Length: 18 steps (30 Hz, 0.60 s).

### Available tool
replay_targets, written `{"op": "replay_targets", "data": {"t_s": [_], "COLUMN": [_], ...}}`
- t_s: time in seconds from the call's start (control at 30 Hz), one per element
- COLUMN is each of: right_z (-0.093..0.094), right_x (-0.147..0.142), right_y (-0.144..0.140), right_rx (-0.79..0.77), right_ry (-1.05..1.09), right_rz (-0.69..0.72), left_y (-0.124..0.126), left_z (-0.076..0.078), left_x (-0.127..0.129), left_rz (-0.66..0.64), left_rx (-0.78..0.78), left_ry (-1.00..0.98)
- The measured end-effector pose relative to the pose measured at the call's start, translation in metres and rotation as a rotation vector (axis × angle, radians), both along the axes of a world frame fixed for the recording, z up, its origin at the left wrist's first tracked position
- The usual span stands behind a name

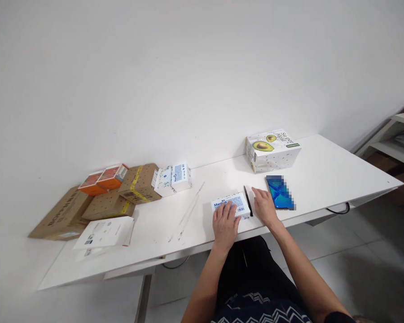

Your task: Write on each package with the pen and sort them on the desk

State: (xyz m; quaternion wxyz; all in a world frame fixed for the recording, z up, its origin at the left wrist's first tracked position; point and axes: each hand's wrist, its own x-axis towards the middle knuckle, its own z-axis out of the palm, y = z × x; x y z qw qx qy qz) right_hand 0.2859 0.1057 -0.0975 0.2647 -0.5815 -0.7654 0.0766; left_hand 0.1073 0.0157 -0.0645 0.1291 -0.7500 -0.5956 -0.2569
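Note:
A white and blue "Manhua" pack (240,202), apparently of tissues, lies on the white table near its front edge. My left hand (225,226) rests over the pack's near left part, fingers spread on its top. Just right of the pack is a slim black pen (248,202), lying lengthwise away from me. My right hand (265,207) is on the table between the pen and a phone (278,193) with a lit blue screen. Its fingers are partly stretched toward the pen, with nothing visible in them.
Against the wall stands a white box with avocado pictures (272,150). At the left are brown cartons (139,181), orange boxes (111,177), a flat white box (104,232) and more white packs (181,176). The table's front edge (195,248) runs before me; a shelf (397,152) is at right.

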Motion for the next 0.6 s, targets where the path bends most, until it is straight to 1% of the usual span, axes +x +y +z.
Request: {"op": "replay_targets", "data": {"t_s": [0.07,0.13,0.17,0.23,0.33,0.47,0.6], "right_z": [0.007,0.013,0.015,0.019,0.023,0.032,0.038], "right_x": [0.012,0.025,0.031,0.041,0.047,0.047,0.049], "right_y": [-0.005,-0.006,-0.006,-0.004,0.001,0.001,-0.010], "right_rx": [0.016,-0.012,-0.055,-0.185,-0.337,-0.383,-0.422], "right_ry": [-0.028,-0.074,-0.094,-0.109,-0.116,-0.146,-0.165], "right_rz": [-0.197,-0.428,-0.522,-0.619,-0.619,-0.592,-0.554], "left_y": [0.004,0.009,0.011,0.014,0.015,0.013,0.013], "left_z": [-0.001,-0.003,-0.004,-0.006,-0.009,-0.008,-0.005], "left_x": [-0.001,-0.003,-0.003,-0.004,-0.004,-0.004,-0.004], "left_rz": [0.002,0.003,0.005,0.010,0.012,0.002,-0.006], "left_rx": [0.005,0.013,0.018,0.027,0.031,0.037,0.033], "left_ry": [0.002,0.005,0.008,0.010,0.010,0.003,0.000]}}
